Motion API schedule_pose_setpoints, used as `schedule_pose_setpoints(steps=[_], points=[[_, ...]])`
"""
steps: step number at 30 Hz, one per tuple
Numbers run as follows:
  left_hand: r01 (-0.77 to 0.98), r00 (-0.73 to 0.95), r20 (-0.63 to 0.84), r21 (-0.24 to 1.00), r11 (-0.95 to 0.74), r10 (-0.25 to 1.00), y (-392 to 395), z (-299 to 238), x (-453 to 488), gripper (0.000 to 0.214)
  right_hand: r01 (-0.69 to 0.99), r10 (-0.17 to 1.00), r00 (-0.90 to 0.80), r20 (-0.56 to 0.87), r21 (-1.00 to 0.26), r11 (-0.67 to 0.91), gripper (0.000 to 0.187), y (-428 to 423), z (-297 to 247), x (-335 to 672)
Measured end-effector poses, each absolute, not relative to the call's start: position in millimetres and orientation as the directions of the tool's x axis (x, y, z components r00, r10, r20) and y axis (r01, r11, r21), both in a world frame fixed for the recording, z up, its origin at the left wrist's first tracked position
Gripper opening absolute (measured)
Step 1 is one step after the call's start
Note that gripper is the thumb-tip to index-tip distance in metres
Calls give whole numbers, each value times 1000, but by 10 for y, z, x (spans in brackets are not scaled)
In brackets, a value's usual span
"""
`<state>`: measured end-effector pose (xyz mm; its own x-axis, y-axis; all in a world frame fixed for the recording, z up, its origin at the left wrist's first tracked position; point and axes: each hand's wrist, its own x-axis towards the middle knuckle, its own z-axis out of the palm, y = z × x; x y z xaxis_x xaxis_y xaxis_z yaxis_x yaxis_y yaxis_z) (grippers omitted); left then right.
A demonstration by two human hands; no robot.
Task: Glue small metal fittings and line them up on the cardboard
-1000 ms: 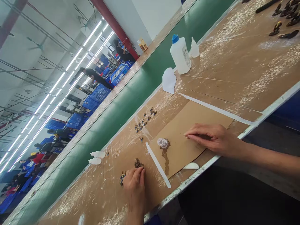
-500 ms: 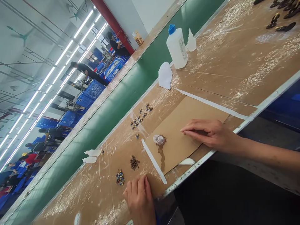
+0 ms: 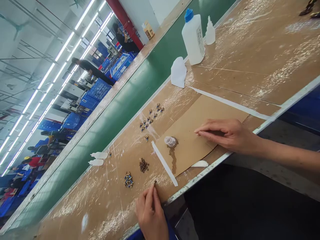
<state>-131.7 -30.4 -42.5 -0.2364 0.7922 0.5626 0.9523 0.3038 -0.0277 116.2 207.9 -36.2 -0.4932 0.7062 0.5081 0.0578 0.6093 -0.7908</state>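
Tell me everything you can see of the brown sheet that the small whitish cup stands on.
The brown sheet is plain, matt and cardboard-like, lying flat on the glossier tabletop. White strips run along its left and right ends. The whitish cup stands near its left end, and a dark, wet-looking stain runs from there towards the near edge. The right hand hides part of it; whether they touch is unclear.
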Motion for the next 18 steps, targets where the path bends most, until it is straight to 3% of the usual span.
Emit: schedule_pose_setpoints(steps=[4,18], points=[[942,-319,524,84,325,789,-281,-397,-1217,23,72,705,-498,505,-786,614,17,2077,-355,1166],[906,-422,460,238,349,781,-281,-385,-1119,25,93,710,-508,487,-788,608,18,2084,-376,1162]])
